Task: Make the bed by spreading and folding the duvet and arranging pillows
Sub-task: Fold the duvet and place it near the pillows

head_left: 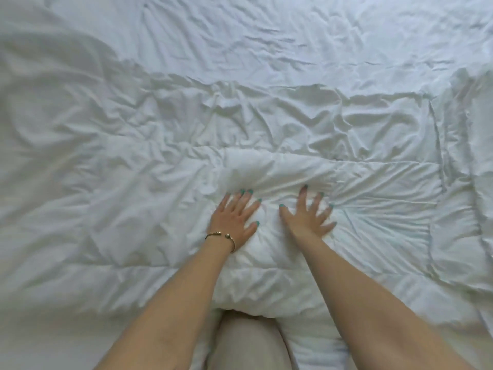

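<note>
A white, wrinkled duvet (133, 161) covers most of the view, its far edge running across the upper third. Beyond that edge lies the creased white bed sheet (266, 30). My left hand (234, 217), with a gold bangle on the wrist, presses flat on the duvet with straight fingers. My right hand (306, 212) presses flat beside it, fingers spread. Both rest on a puffed ridge near the middle. No pillow is in view.
A folded-over corner of the duvet (458, 166) lies at the right. My leg in beige trousers (248, 340) shows at the bottom, against the near edge of the bed.
</note>
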The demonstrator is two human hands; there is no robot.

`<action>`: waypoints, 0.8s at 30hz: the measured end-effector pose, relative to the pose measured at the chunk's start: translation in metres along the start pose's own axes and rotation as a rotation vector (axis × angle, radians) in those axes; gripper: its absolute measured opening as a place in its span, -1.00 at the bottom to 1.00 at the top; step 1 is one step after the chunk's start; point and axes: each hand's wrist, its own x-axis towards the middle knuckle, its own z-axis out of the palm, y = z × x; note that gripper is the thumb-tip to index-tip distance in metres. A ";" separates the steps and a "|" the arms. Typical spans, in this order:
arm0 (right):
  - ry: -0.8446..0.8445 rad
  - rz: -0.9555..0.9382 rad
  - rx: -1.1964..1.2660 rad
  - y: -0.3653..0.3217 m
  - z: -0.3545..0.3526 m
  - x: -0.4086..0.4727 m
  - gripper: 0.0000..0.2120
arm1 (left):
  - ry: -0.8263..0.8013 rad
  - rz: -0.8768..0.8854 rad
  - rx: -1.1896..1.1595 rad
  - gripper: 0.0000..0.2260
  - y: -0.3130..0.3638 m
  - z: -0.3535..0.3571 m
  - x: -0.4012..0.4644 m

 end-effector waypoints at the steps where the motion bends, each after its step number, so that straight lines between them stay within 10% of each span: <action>1: -0.058 -0.090 -0.050 -0.030 0.008 -0.013 -0.24 | -0.016 -0.052 0.014 -0.48 -0.030 0.002 -0.015; 11: -0.349 -0.492 -0.077 -0.214 0.025 -0.096 -0.16 | 0.024 -0.609 -0.047 -0.42 -0.283 -0.007 -0.134; 17: -0.238 -1.080 -0.614 -0.317 0.012 -0.119 -0.18 | 0.269 -0.963 -0.485 -0.22 -0.359 -0.015 -0.160; 24: -0.328 -1.003 -0.450 -0.372 0.048 -0.119 -0.18 | 0.335 -0.956 -0.764 0.16 -0.414 0.010 -0.142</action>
